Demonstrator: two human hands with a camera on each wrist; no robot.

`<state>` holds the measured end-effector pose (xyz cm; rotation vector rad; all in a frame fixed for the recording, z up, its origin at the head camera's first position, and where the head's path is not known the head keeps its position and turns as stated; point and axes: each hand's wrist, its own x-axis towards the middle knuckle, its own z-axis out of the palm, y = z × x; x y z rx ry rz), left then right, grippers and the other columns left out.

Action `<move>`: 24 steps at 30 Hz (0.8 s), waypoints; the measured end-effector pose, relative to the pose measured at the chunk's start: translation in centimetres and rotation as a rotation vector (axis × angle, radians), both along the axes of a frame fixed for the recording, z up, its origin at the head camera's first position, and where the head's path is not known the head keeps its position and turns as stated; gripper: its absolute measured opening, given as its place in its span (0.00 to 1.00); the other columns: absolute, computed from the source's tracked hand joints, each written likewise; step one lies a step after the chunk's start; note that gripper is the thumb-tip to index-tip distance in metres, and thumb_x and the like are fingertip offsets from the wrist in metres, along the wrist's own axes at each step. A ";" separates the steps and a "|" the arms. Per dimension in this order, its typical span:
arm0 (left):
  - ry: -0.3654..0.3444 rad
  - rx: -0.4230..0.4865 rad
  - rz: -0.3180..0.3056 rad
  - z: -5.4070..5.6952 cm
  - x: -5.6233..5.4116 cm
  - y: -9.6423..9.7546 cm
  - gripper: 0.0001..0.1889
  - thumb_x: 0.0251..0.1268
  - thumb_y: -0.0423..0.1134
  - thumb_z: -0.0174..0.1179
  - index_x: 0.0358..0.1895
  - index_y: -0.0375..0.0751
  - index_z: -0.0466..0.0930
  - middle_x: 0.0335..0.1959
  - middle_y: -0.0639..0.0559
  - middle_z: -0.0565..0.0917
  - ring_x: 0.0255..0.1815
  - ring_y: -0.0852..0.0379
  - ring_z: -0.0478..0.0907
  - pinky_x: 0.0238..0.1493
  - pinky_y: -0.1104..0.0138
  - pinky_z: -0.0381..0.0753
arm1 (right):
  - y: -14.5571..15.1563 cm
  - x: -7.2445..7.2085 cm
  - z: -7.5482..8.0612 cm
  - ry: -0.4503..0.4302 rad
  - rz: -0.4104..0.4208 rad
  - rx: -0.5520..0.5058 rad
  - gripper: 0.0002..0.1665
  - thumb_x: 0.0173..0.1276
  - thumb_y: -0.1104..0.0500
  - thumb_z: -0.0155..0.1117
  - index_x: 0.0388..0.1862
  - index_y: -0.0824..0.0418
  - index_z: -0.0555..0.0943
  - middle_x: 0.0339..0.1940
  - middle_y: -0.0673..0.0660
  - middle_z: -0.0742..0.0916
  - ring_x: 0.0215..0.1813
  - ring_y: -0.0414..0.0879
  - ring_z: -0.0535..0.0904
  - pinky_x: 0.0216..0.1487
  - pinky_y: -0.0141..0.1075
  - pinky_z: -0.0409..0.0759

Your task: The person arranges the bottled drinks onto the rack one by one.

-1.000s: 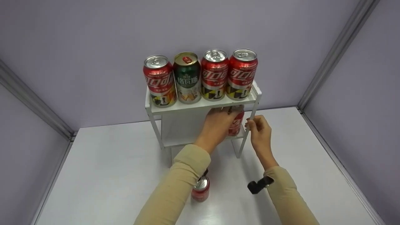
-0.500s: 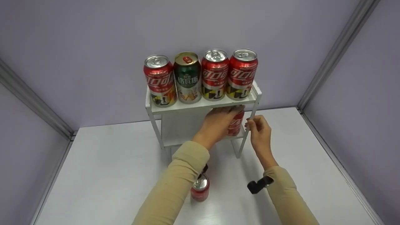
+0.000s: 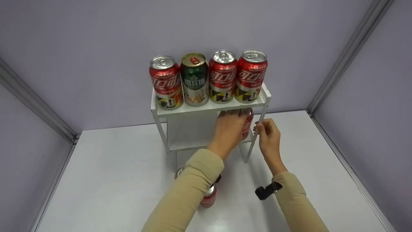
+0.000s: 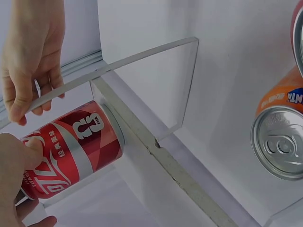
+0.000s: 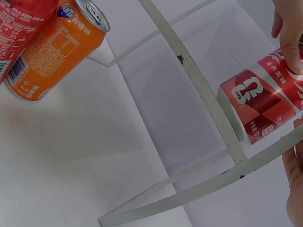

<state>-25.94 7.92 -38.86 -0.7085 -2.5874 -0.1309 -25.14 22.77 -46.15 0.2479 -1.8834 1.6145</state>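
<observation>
My left hand (image 3: 229, 129) reaches under the top shelf of a white rack (image 3: 206, 109) and holds a red Coca-Cola can (image 3: 247, 127) on the lower shelf, at its right end. The left wrist view shows the thumb on the can's label and the fingers around its upper part. The can stands upright, its base at the shelf's front edge. Just right of it, my right hand (image 3: 269, 133) grips the rack's right front post, thumb and fingertips meeting around it. My left hand hides part of the can in the head view.
On the top shelf stand three red Coca-Cola cans (image 3: 222, 77) and a green kvass can (image 3: 194, 80). A red can (image 3: 208, 199) and an orange Fanta can (image 5: 61, 47) stand on the white table before the rack, partly behind my left sleeve. Purple-grey walls enclose the table.
My left forearm has shifted right, and its hand covers more of the can's left side. Another can's top shows left of the sleeve. My right hand keeps its place on the post.
</observation>
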 end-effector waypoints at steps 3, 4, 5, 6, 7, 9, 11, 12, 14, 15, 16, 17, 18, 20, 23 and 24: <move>0.028 0.011 0.009 -0.2 0.1 0.3 0.32 0.54 0.50 0.72 0.65 0.54 0.75 0.57 0.51 0.80 0.57 0.51 0.77 0.57 0.56 0.76 | 0.0 0.0 0.0 -0.007 -0.006 0.000 0.27 0.64 0.48 0.58 0.38 0.75 0.74 0.29 0.51 0.82 0.33 0.38 0.79 0.36 0.27 0.76; 0.041 0.013 0.013 -0.2 0.1 0.4 0.32 0.55 0.51 0.72 0.65 0.53 0.76 0.57 0.51 0.80 0.58 0.51 0.77 0.58 0.55 0.76 | -0.1 0.1 0.0 -0.013 -0.010 0.004 0.26 0.64 0.49 0.58 0.38 0.75 0.74 0.29 0.53 0.82 0.33 0.38 0.79 0.36 0.27 0.76; 0.053 0.014 0.017 -0.3 0.1 0.4 0.32 0.55 0.51 0.71 0.65 0.53 0.75 0.57 0.51 0.80 0.58 0.52 0.76 0.58 0.55 0.75 | -0.1 0.1 0.0 -0.020 -0.013 0.009 0.25 0.65 0.49 0.58 0.38 0.75 0.74 0.29 0.55 0.82 0.33 0.38 0.78 0.36 0.27 0.76; 0.063 0.015 0.022 -0.4 0.1 0.5 0.31 0.56 0.51 0.71 0.65 0.53 0.76 0.57 0.51 0.80 0.59 0.52 0.76 0.59 0.56 0.75 | 0.0 0.1 0.0 -0.026 -0.018 0.016 0.25 0.65 0.50 0.58 0.38 0.75 0.74 0.29 0.57 0.82 0.33 0.38 0.78 0.36 0.27 0.76; 0.071 0.015 0.027 -0.5 0.1 0.6 0.31 0.56 0.51 0.70 0.65 0.53 0.76 0.58 0.52 0.80 0.60 0.52 0.75 0.59 0.56 0.75 | 0.0 0.0 0.0 -0.028 -0.019 0.019 0.24 0.65 0.51 0.58 0.39 0.75 0.74 0.29 0.59 0.82 0.33 0.38 0.78 0.36 0.27 0.76; 0.066 0.003 0.041 -0.6 0.1 0.8 0.31 0.57 0.51 0.70 0.66 0.54 0.75 0.59 0.52 0.79 0.61 0.52 0.74 0.61 0.56 0.74 | 0.0 0.0 0.0 -0.032 -0.023 0.026 0.21 0.66 0.54 0.57 0.39 0.75 0.75 0.30 0.63 0.82 0.33 0.39 0.78 0.36 0.27 0.75; 0.046 -0.015 0.059 -0.6 0.0 1.0 0.32 0.57 0.52 0.69 0.67 0.54 0.74 0.61 0.52 0.78 0.63 0.53 0.73 0.63 0.56 0.72 | -0.3 0.5 0.7 -0.032 -0.021 0.031 0.20 0.67 0.56 0.57 0.39 0.77 0.74 0.31 0.68 0.81 0.33 0.41 0.79 0.36 0.27 0.75; 0.035 -0.021 0.067 -0.6 0.0 1.1 0.33 0.57 0.52 0.69 0.67 0.54 0.73 0.62 0.52 0.78 0.64 0.53 0.72 0.63 0.55 0.71 | -0.5 0.8 1.1 -0.031 -0.021 0.033 0.19 0.67 0.58 0.57 0.39 0.77 0.74 0.31 0.69 0.81 0.33 0.42 0.79 0.36 0.27 0.75; 0.001 -0.039 0.086 -0.6 0.1 1.3 0.34 0.58 0.52 0.69 0.69 0.54 0.72 0.63 0.53 0.77 0.65 0.53 0.71 0.64 0.55 0.71 | -0.8 1.4 1.9 -0.032 -0.017 0.034 0.19 0.68 0.59 0.56 0.38 0.79 0.73 0.31 0.73 0.80 0.33 0.44 0.79 0.36 0.27 0.75; -0.018 -0.046 0.096 -0.7 0.1 1.4 0.34 0.58 0.53 0.68 0.70 0.55 0.71 0.64 0.53 0.77 0.65 0.53 0.70 0.64 0.54 0.70 | -1.0 1.7 2.3 -0.032 -0.015 0.033 0.19 0.68 0.59 0.56 0.38 0.79 0.73 0.31 0.75 0.80 0.33 0.45 0.79 0.37 0.27 0.75; -0.031 -0.052 0.104 -0.7 0.1 1.5 0.35 0.58 0.53 0.68 0.70 0.54 0.71 0.64 0.53 0.76 0.66 0.53 0.70 0.64 0.54 0.70 | -1.2 2.0 2.7 -0.030 -0.012 0.032 0.20 0.68 0.58 0.57 0.38 0.80 0.73 0.31 0.76 0.79 0.33 0.45 0.79 0.37 0.27 0.76; -0.043 -0.055 0.112 -0.6 0.2 1.6 0.35 0.57 0.53 0.68 0.70 0.54 0.70 0.64 0.53 0.76 0.66 0.52 0.69 0.63 0.54 0.70 | -1.3 2.0 2.8 -0.029 -0.010 0.028 0.20 0.67 0.58 0.57 0.38 0.80 0.73 0.31 0.76 0.79 0.33 0.44 0.79 0.37 0.27 0.76; -0.053 -0.057 0.118 -0.7 0.2 1.7 0.35 0.58 0.53 0.68 0.71 0.54 0.70 0.64 0.53 0.76 0.66 0.52 0.69 0.63 0.54 0.71 | -1.3 2.0 2.8 -0.027 -0.008 0.026 0.20 0.67 0.58 0.57 0.38 0.80 0.73 0.31 0.75 0.79 0.33 0.44 0.79 0.37 0.27 0.76; -0.066 -0.061 0.128 -0.6 0.2 1.8 0.36 0.58 0.53 0.67 0.71 0.54 0.69 0.65 0.53 0.75 0.66 0.52 0.69 0.63 0.54 0.71 | -1.3 2.1 2.8 -0.024 -0.001 0.019 0.20 0.67 0.58 0.57 0.38 0.80 0.73 0.31 0.75 0.79 0.33 0.42 0.79 0.37 0.27 0.76; -0.058 -0.052 0.121 -0.7 0.4 1.7 0.36 0.60 0.54 0.66 0.72 0.53 0.68 0.65 0.53 0.74 0.66 0.52 0.68 0.62 0.54 0.72 | -1.2 2.1 2.8 -0.025 0.005 0.010 0.20 0.67 0.59 0.57 0.38 0.80 0.73 0.30 0.70 0.80 0.33 0.40 0.79 0.37 0.26 0.76; -0.053 -0.047 0.113 -0.8 0.5 1.7 0.35 0.61 0.53 0.66 0.72 0.52 0.68 0.65 0.53 0.74 0.66 0.52 0.68 0.62 0.54 0.72 | -1.2 2.1 2.8 -0.026 0.006 0.008 0.20 0.67 0.59 0.57 0.38 0.80 0.73 0.30 0.68 0.81 0.33 0.39 0.79 0.37 0.25 0.76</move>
